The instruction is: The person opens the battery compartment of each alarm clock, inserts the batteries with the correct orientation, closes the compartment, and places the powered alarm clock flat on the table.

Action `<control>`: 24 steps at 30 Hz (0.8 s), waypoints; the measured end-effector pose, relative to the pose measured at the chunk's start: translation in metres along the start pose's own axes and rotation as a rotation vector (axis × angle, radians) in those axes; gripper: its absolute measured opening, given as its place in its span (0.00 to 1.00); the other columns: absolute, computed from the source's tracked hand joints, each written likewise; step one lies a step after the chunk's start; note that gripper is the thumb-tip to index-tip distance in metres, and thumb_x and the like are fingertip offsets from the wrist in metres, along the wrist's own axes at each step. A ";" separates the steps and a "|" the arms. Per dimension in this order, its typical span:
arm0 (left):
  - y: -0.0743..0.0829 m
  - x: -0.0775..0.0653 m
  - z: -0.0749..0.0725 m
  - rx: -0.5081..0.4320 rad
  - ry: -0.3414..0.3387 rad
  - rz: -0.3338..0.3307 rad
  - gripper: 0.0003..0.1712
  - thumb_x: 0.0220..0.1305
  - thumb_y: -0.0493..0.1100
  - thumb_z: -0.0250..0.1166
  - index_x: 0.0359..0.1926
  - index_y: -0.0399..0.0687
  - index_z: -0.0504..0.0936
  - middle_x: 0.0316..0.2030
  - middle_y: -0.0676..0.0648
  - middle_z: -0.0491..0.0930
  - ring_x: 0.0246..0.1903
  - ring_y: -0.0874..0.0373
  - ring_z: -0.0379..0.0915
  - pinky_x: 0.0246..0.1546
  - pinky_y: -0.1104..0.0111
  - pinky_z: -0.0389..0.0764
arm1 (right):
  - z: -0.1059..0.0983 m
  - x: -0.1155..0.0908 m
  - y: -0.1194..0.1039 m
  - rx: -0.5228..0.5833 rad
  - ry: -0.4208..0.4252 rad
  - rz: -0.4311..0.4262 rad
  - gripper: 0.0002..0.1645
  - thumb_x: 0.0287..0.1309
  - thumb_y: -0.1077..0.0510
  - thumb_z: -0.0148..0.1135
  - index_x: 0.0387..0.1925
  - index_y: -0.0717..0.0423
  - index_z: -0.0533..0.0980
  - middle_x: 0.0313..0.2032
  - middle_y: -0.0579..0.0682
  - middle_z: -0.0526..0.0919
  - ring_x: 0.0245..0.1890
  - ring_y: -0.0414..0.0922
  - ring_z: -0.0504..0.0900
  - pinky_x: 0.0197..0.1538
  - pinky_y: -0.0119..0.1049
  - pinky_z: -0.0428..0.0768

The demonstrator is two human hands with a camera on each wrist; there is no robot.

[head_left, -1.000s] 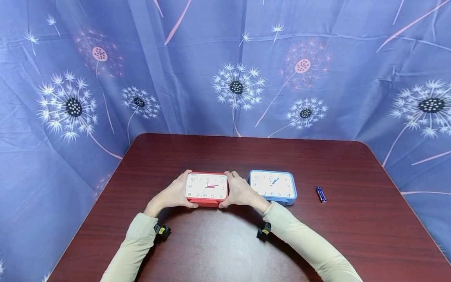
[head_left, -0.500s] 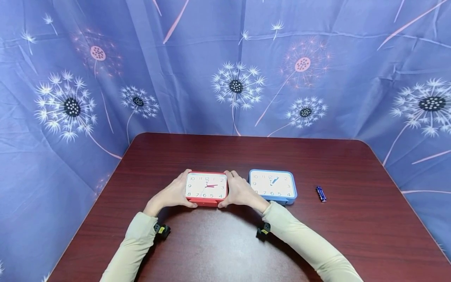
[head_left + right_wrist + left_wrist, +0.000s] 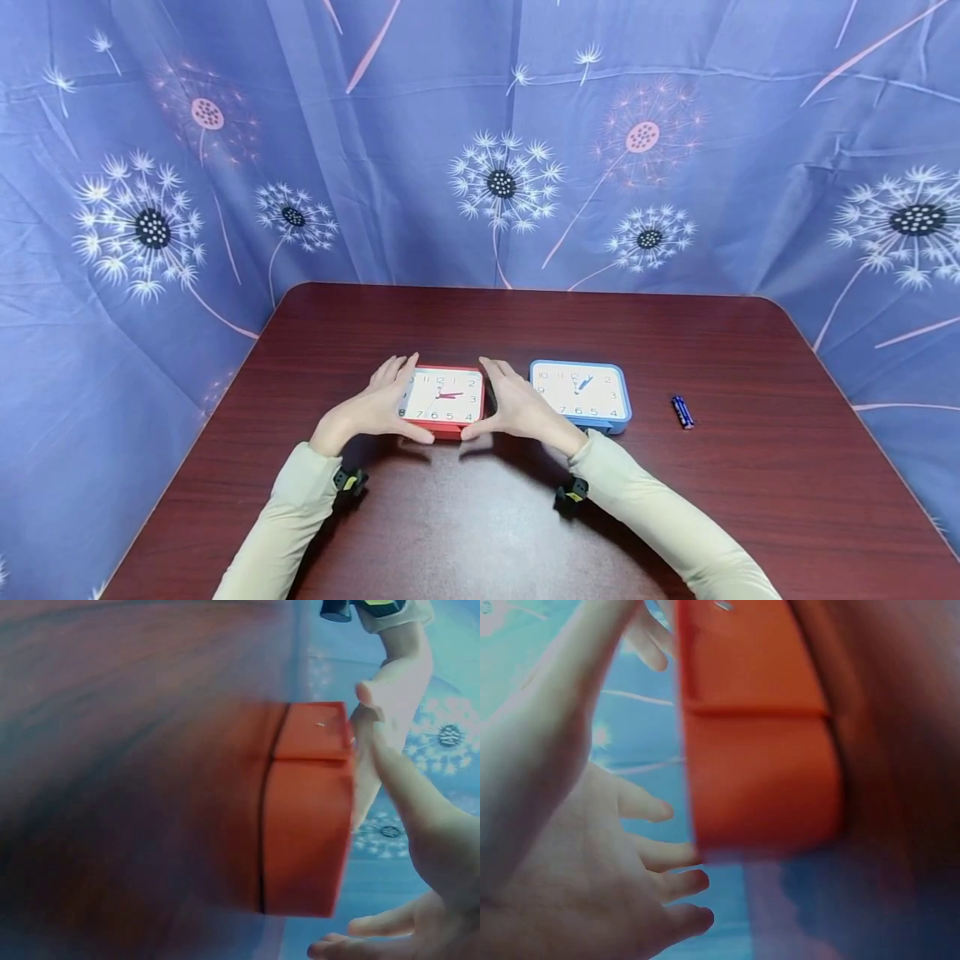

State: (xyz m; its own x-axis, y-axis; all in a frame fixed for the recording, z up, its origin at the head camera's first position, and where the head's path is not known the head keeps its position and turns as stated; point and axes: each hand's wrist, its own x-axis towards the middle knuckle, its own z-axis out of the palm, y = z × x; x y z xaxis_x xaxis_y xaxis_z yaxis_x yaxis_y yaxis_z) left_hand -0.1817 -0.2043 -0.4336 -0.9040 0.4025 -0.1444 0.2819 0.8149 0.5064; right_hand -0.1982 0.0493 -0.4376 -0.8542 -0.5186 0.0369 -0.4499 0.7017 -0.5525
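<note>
A red alarm clock [image 3: 446,397] with a white face lies face up on the table. My left hand [image 3: 372,406] is spread at its left end, thumb and fingers straight and partly over the clock face in the head view. At the right end my right hand [image 3: 520,407] is likewise spread, with a small gap to the clock. The wrist views show both the left palm [image 3: 577,862] and the right hand's fingers [image 3: 382,922] apart from a firm hold on the red casing [image 3: 307,832].
Just right of my right hand lies a blue alarm clock [image 3: 579,392], its lower left corner behind the hand. A blue battery pair [image 3: 682,412] lies farther right on the dark red table [image 3: 480,325]. A blue dandelion-print curtain [image 3: 420,125] hangs behind.
Both hands have loosened from the red clock and opened their fingers, moving slightly off its ends. The clock stays in place. The blue clock and batteries have not moved.
</note>
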 end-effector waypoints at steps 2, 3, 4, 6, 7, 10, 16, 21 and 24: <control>0.007 0.002 -0.002 -0.007 0.009 0.026 0.73 0.44 0.63 0.75 0.75 0.33 0.39 0.73 0.28 0.43 0.73 0.32 0.34 0.70 0.38 0.42 | -0.005 -0.002 0.002 0.015 0.038 -0.026 0.66 0.37 0.36 0.77 0.71 0.63 0.57 0.67 0.62 0.67 0.65 0.56 0.69 0.63 0.52 0.72; 0.011 0.004 -0.003 -0.011 0.014 0.043 0.71 0.47 0.63 0.74 0.75 0.33 0.39 0.73 0.28 0.43 0.73 0.32 0.34 0.69 0.38 0.42 | -0.007 -0.004 0.004 0.020 0.064 -0.038 0.62 0.41 0.37 0.75 0.70 0.63 0.58 0.66 0.61 0.68 0.65 0.55 0.69 0.64 0.51 0.71; 0.015 0.006 -0.004 -0.015 0.020 0.058 0.70 0.48 0.62 0.73 0.75 0.34 0.39 0.73 0.29 0.43 0.73 0.32 0.35 0.69 0.38 0.42 | -0.009 -0.006 0.005 0.027 0.090 -0.051 0.59 0.44 0.38 0.74 0.70 0.63 0.59 0.65 0.61 0.69 0.65 0.54 0.70 0.64 0.51 0.71; 0.023 0.009 -0.005 -0.019 0.025 0.083 0.68 0.50 0.61 0.72 0.75 0.35 0.39 0.73 0.30 0.44 0.73 0.33 0.36 0.69 0.38 0.43 | -0.012 -0.009 0.010 0.045 0.146 -0.077 0.52 0.50 0.41 0.71 0.68 0.62 0.62 0.64 0.60 0.72 0.64 0.54 0.71 0.64 0.50 0.71; 0.028 0.010 -0.005 -0.016 0.026 0.095 0.67 0.51 0.60 0.72 0.75 0.36 0.40 0.74 0.31 0.45 0.73 0.34 0.37 0.69 0.38 0.44 | -0.014 -0.012 0.013 0.051 0.171 -0.085 0.49 0.52 0.42 0.70 0.68 0.62 0.63 0.63 0.59 0.73 0.64 0.54 0.71 0.64 0.50 0.71; 0.040 0.015 -0.005 -0.008 0.016 0.126 0.65 0.53 0.60 0.71 0.76 0.38 0.40 0.74 0.33 0.47 0.73 0.36 0.39 0.70 0.40 0.45 | -0.022 -0.019 0.020 0.074 0.213 -0.093 0.46 0.54 0.44 0.69 0.67 0.62 0.64 0.62 0.59 0.74 0.64 0.55 0.71 0.65 0.51 0.70; 0.059 0.031 0.000 -0.009 -0.025 0.162 0.61 0.55 0.63 0.68 0.76 0.43 0.43 0.74 0.36 0.49 0.74 0.39 0.40 0.72 0.44 0.47 | -0.049 -0.033 0.041 0.065 0.262 -0.082 0.47 0.53 0.45 0.70 0.68 0.61 0.63 0.64 0.61 0.70 0.66 0.55 0.68 0.65 0.54 0.69; 0.071 0.044 0.007 -0.016 -0.055 0.159 0.61 0.55 0.62 0.69 0.77 0.46 0.42 0.74 0.39 0.49 0.75 0.42 0.39 0.73 0.49 0.49 | -0.070 -0.044 0.062 0.006 0.248 -0.107 0.53 0.47 0.47 0.74 0.69 0.63 0.59 0.66 0.64 0.66 0.66 0.59 0.67 0.62 0.59 0.70; 0.077 0.051 0.011 -0.029 -0.064 0.165 0.62 0.54 0.61 0.70 0.77 0.47 0.42 0.75 0.40 0.49 0.75 0.42 0.38 0.73 0.51 0.50 | -0.078 -0.050 0.074 -0.025 0.180 -0.099 0.59 0.44 0.46 0.76 0.71 0.62 0.56 0.68 0.66 0.61 0.67 0.61 0.64 0.62 0.61 0.68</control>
State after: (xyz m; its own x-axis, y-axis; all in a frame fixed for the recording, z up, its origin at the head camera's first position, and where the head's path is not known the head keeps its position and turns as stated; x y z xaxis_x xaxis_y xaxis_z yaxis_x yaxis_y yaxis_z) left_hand -0.2022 -0.1165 -0.4115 -0.8235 0.5565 -0.1102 0.4150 0.7234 0.5518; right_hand -0.2090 0.1657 -0.4154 -0.8373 -0.4917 0.2390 -0.5383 0.6648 -0.5180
